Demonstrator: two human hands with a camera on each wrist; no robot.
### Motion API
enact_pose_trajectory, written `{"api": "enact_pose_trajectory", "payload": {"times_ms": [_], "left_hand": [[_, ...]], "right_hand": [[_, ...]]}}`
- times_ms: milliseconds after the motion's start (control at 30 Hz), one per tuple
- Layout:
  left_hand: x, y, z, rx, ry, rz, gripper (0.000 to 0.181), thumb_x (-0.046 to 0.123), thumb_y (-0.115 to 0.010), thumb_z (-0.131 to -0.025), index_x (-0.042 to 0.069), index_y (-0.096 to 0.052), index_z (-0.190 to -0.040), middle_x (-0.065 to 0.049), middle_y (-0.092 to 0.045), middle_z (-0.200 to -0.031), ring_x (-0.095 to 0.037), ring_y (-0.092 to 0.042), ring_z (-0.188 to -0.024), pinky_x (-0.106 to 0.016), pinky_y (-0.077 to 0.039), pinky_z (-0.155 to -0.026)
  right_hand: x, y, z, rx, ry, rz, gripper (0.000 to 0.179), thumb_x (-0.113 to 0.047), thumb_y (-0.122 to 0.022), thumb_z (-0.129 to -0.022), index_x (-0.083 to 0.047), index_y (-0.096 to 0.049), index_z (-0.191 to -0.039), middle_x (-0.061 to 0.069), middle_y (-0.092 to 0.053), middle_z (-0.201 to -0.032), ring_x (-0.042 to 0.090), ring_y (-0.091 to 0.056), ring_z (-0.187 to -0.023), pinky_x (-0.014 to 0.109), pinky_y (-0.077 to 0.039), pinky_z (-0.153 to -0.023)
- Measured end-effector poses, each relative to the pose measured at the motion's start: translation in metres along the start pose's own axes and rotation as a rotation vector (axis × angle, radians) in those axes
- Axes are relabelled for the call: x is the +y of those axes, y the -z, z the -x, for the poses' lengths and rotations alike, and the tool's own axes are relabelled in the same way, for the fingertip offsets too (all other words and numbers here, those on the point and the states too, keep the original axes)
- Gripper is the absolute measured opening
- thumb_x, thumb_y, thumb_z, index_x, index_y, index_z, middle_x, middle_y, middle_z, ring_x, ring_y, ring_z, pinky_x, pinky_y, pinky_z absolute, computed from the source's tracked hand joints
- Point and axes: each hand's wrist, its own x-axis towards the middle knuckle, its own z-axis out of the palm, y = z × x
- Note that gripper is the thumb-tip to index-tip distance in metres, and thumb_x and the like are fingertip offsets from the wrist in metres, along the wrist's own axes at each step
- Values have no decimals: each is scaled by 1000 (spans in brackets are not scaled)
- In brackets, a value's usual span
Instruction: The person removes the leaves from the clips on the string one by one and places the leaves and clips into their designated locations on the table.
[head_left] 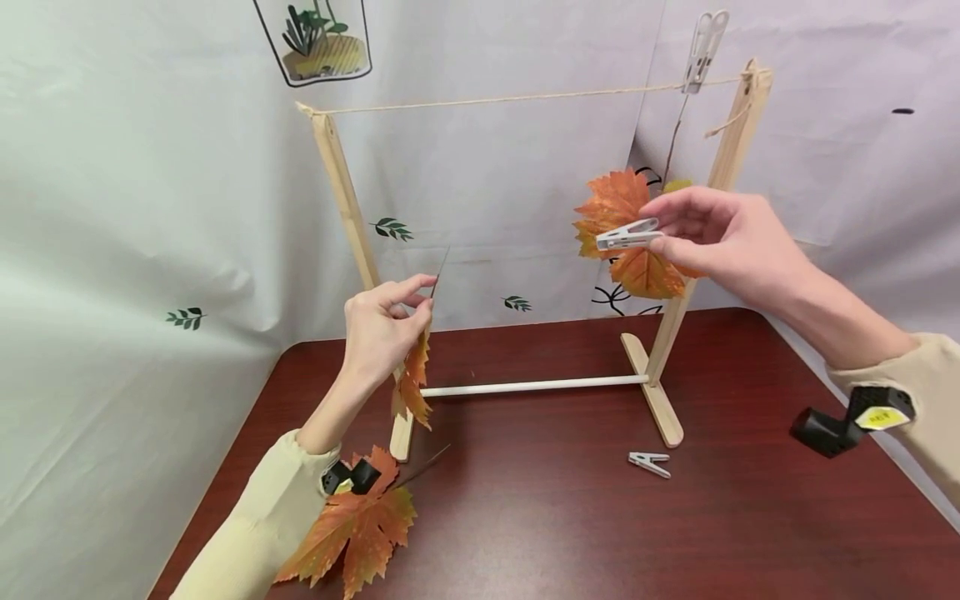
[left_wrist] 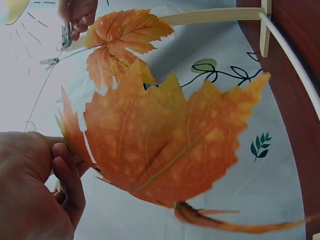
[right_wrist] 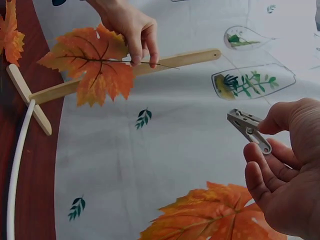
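My left hand pinches the thin stem of an orange artificial maple leaf between thumb and fingertips; the blade hangs below the hand, beside the left post. In my right hand a white clothespin is held between thumb and fingers, its nose pointing left. Behind that hand another maple leaf hangs by its stem from the string, held by a second clothespin near the right post. In the right wrist view the held clothespin has its handles between the thumb and fingers.
A wooden frame with a left post, a right post and a white lower rod stands on the dark red table. A loose clothespin lies near the right foot. Another maple leaf lies at front left, under the left forearm.
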Motion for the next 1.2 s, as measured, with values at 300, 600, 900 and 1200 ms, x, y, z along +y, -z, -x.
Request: {"api": "enact_pose_trajectory", "payload": {"times_ms": [300,600,900,1200], "left_hand": [[-5,6,10,2,-9,-65,26,-4,-71,-79,10,-80,-99,-3,-72,-74,-8,-58,-47,-15,-38,-42],[-6,12,20,-18,-12,-72,26,-2,-70,-79,10,-80,-100,-2,-71,-74,-6,-60,-50,-17,-38,-44],[-10,20,31,-21,-7,-87,29,-4,-72,-76,10,-80,-100,-1,-71,-73,-4,-56,-52,-16,-37,-47],[-17,28,42,-27,-13,-120,29,-6,-73,-75,9,-80,-99,3,-67,-69,-1,-50,-50,-15,-35,-47]], "right_hand": [[10,2,13,-18,20,-10,36,10,-68,-87,-9,-71,-118,0,-72,-96,10,-67,-84,17,-50,-68],[23,1,23,-66,28,-134,39,15,-64,-88,-6,-68,-121,1,-73,-104,10,-69,-95,17,-53,-75],[34,-3,34,-51,-20,-70,36,11,-66,-89,-6,-66,-121,-2,-73,-106,7,-68,-99,16,-52,-79],[46,-7,47,-46,-71,-59,33,8,-69,-89,-6,-65,-118,-5,-74,-107,5,-69,-98,15,-52,-78]]}}
